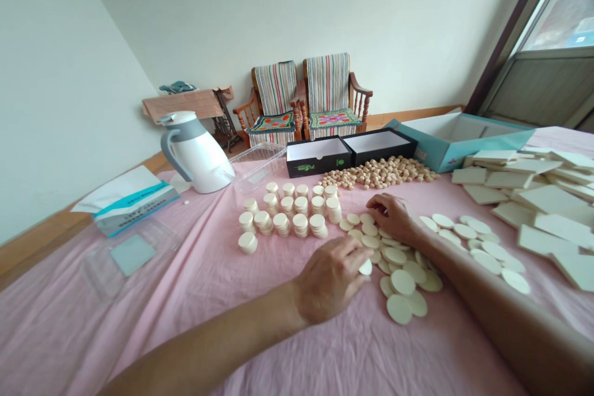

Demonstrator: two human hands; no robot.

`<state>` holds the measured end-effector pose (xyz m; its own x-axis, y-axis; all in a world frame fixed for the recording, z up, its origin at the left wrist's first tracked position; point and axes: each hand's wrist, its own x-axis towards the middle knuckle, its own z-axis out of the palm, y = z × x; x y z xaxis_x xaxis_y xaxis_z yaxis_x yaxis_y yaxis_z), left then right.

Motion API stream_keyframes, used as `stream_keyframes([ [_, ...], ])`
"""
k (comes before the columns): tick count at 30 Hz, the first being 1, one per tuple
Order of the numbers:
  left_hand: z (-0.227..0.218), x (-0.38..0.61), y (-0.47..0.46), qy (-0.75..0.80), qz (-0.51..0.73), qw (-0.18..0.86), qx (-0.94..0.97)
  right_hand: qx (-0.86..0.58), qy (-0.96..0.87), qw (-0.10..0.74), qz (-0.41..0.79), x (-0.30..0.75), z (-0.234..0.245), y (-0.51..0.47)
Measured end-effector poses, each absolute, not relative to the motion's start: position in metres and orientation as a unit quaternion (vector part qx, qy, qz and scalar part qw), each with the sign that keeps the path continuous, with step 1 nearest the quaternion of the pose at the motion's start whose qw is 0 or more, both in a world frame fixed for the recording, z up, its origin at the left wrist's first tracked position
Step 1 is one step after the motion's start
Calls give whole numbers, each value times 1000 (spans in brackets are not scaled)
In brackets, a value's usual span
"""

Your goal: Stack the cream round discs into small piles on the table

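My left hand (pixel 330 278) rests on the pink cloth with its fingers curled around a cream round disc at the near edge of a loose pile of discs (pixel 403 272). Farther back, my right hand (pixel 393 216) lies on the same pile, fingers bent down and pinching among the discs; what it holds is hidden. Left of the pile stand several short neat stacks of discs (pixel 288 213).
A white jug (pixel 197 154) and a clear tray (pixel 260 167) stand at back left, a blue-white packet (pixel 127 201) farther left. Two black boxes (pixel 348 151), a heap of small tan pieces (pixel 383 172), a teal box (pixel 457 136) and white square tiles (pixel 533 198) lie behind and right.
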<state>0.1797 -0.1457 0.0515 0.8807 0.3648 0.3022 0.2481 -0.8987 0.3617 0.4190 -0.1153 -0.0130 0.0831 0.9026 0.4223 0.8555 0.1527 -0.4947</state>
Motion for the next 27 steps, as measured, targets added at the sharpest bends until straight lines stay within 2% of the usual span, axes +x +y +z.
stream_keyframes([
  [7, 74, 161, -102, 326, 329, 104, 880, -651, -676, 343, 32, 418, -12, -116],
  [19, 62, 161, -81, 389, 254, 57, 884, -652, -677, 341, 29, 417, -11, -116],
  [27, 61, 160, -82, 378, 275, 54, 883, -656, -675, 337, 34, 417, -12, -116],
])
